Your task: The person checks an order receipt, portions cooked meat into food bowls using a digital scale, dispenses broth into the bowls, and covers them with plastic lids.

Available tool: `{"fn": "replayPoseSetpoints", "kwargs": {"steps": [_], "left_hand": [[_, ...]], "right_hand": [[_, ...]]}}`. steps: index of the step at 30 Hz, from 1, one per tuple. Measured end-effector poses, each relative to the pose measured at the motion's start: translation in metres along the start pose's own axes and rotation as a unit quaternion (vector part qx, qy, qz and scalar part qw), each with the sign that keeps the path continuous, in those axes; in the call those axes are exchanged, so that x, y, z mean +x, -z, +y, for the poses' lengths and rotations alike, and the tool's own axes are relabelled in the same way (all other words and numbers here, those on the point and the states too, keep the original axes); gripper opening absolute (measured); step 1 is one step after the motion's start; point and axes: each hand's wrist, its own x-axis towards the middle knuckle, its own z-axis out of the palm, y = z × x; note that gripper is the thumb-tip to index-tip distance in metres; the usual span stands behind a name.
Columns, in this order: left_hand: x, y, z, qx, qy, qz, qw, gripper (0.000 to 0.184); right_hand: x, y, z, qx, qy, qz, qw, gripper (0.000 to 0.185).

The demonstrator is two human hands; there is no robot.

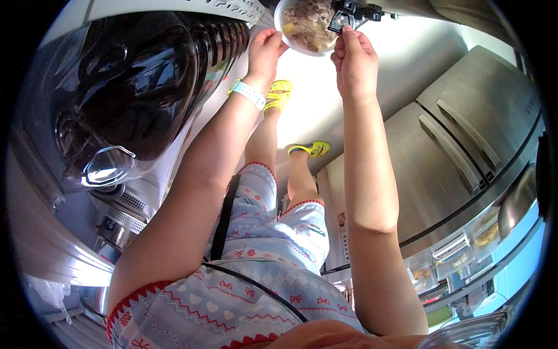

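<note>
A round, pale-rimmed bowl [282, 36] of food, with shredded-looking meat and yellowish pieces, is held out at the top centre of the head view. My left hand [266, 51] is closed at the bowl's left edge, thumb and fingers gripping the rim. At the opposite side, my right hand [356, 61] pinches a black clip-like piece [343, 20] that overlaps the bowl's right part; its exact kind is unclear. The right fingers come close to the rim, and whether they touch it is hidden. A light-coloured watch [249, 94] is on my left wrist.
At left stands a glossy dark appliance or cover [128, 93]. Stainless-steel cabinet doors [459, 134] with long handles line the right side. Metal pots [119, 221] sit at lower left, and clear containers [453, 250] at lower right. My feet in yellow clogs [311, 149] stand on the bright floor.
</note>
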Motion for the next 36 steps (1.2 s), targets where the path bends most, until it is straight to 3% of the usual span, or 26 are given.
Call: {"fn": "replayPoseSetpoints", "kwargs": {"steps": [13,17,19,21,24,31,36], "left_hand": [[0.003,0.004,-0.006,0.003,-0.01,-0.001,1.0,0.021],[0.002,0.001,-0.005,0.012,-0.024,0.004,1.0,0.02],[0.005,-0.003,-0.002,-0.002,-0.032,0.015,0.999,0.02],[0.008,0.0,-0.007,0.027,-0.058,0.014,0.998,0.019],[0.013,-0.003,-0.007,0.066,-0.077,0.035,0.994,0.021],[0.013,-0.002,-0.008,0.114,-0.096,0.052,0.987,0.018],[0.003,0.002,-0.004,0.149,-0.103,0.041,0.983,0.016]], "right_hand": [[-0.008,-0.016,-0.035,0.055,-0.012,-0.016,0.998,0.016],[0.008,-0.001,-0.066,-0.006,0.007,-0.007,1.0,0.02],[0.029,0.029,-0.042,-0.072,0.054,0.068,0.994,0.019],[0.052,0.049,-0.014,-0.235,0.046,0.14,0.961,0.024],[0.08,0.07,0.014,-0.33,0.025,0.035,0.943,0.032],[0.107,0.082,0.028,-0.364,0.045,-0.012,0.93,0.028],[0.087,0.091,0.04,-0.348,0.066,0.032,0.935,0.02]]}}
